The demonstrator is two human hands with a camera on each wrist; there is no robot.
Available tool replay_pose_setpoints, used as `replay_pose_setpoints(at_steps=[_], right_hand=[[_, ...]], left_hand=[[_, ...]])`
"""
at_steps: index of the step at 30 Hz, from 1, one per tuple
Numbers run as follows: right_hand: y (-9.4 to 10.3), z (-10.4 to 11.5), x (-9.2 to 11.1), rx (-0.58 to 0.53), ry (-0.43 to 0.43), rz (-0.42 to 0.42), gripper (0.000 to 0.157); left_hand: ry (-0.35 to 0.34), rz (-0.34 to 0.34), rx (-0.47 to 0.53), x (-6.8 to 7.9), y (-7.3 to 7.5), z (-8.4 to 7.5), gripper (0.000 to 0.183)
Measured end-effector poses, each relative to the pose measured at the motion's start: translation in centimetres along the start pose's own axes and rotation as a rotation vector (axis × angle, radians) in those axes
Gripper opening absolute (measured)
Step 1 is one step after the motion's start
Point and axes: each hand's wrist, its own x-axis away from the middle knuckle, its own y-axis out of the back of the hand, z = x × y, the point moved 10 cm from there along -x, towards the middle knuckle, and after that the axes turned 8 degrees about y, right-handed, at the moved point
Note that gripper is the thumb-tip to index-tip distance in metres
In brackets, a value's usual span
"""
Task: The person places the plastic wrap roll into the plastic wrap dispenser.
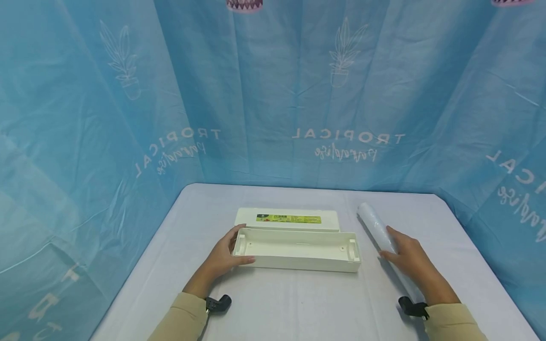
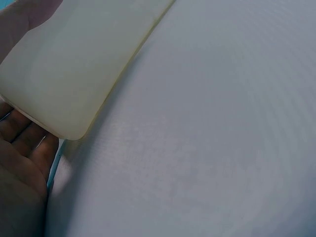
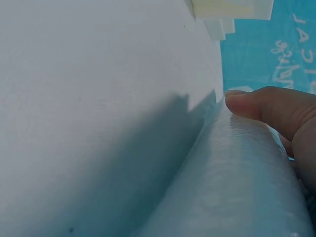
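Observation:
A long white open box [image 1: 294,264] sits in the middle of the table, its hollow inside facing up and small holders at both ends. My left hand [image 1: 226,253] grips its left end, thumb on the near wall and fingers at the far side. In the left wrist view the box's outer wall [image 2: 74,69] hides part of that hand. To the right, my right hand [image 1: 407,253] holds a roll of clear plastic wrap [image 1: 375,225] around its middle. In the right wrist view the thumb [image 3: 244,103] lies along the top of the roll [image 3: 232,182].
Directly behind the open box lies a white lid [image 1: 247,217] with a yellow-green label [image 1: 288,219]. A white cloth covers the table [image 1: 307,308]. Blue printed curtains [image 1: 264,94] hang around its back and sides.

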Motion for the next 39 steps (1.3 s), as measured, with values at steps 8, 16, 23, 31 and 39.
replay_pose_setpoints(at_steps=[8,16,23,31,39], right_hand=[[0.6,0.7,-0.8,-0.005,0.031,0.003,0.090],[1.0,1.4,-1.5,0.001,0.062,-0.007,0.086],[1.4,2.0,-1.9,0.010,0.098,-0.018,0.084],[1.7,2.4,-2.2,0.010,0.110,-0.017,0.084],[1.6,2.8,-2.7,0.022,0.143,-0.023,0.082]], left_hand=[[0.001,0.000,-0.005,-0.1,0.1,0.0,0.110],[-0.016,0.010,0.007,-0.3,0.1,-0.2,0.110],[-0.012,0.006,0.007,-0.3,0.3,-0.1,0.111],[-0.032,0.004,0.003,-0.2,0.4,-0.3,0.111],[-0.014,0.016,0.016,-0.1,0.1,0.1,0.111]])
